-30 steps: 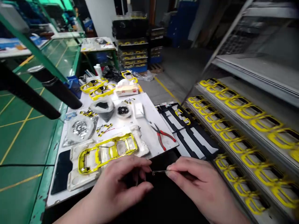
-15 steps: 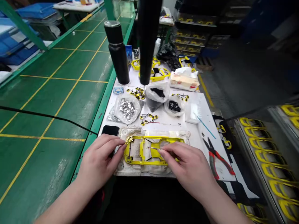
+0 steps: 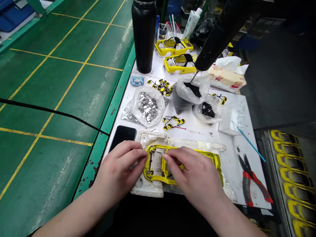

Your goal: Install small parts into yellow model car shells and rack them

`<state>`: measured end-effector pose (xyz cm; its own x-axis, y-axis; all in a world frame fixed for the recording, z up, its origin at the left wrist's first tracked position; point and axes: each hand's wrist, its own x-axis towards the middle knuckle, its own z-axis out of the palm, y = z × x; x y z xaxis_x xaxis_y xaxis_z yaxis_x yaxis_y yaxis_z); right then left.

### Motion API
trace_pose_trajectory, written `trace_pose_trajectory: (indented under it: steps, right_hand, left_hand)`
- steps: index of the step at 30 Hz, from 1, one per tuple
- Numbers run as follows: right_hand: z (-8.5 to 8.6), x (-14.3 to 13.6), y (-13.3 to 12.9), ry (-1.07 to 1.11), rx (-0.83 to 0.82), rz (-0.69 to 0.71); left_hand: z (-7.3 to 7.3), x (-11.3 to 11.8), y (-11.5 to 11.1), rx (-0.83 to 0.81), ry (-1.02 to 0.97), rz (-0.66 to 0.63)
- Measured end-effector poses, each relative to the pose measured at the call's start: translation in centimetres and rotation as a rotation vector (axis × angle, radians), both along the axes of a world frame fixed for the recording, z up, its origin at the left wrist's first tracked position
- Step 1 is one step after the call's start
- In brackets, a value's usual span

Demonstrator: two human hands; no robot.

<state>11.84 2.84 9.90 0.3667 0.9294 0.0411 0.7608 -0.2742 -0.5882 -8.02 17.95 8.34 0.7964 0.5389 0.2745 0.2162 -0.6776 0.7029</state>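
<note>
A yellow car-body frame (image 3: pixel 164 168) lies open side up in a worn white holder (image 3: pixel 150 190). At its left end my left hand (image 3: pixel 123 164) is closed, thumb and forefinger pinched at the rim; anything between them is too small to make out. My right hand (image 3: pixel 192 168) pinches thin metal tweezers (image 3: pixel 157 151), whose tip reaches the frame's upper left corner. A small dark bar (image 3: pixel 150 160) runs across the left end of the frame. My right hand hides part of the frame's middle.
Behind the frame are a bag of silvery pieces (image 3: pixel 147 107), bags of black parts (image 3: pixel 192 90), a phone (image 3: pixel 123 136) and small yellow-black parts (image 3: pixel 174 121). Red-handled pliers (image 3: pixel 254 181) lie right. A black bottle (image 3: pixel 144 36) and a hanging black tool (image 3: pixel 212 36) stand over the back.
The view has shifted closer to the table. My right hand has brought the tweezers from the frame's middle to its left end, nearer my left hand, which remains at the rim.
</note>
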Motion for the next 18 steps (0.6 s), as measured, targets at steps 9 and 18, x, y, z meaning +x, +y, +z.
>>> trace_pose_trajectory:
  steps: [9,18]
  right_hand:
    - [-0.21,-0.25,0.14,-0.043,0.010,-0.012]
    - [-0.62,-0.34,-0.03,-0.033,0.016,-0.015]
  left_hand:
    - [-0.37,-0.04,0.00,-0.002,-0.011,-0.013]
    - [-0.93,-0.56,0.17,0.096,0.015,-0.058]
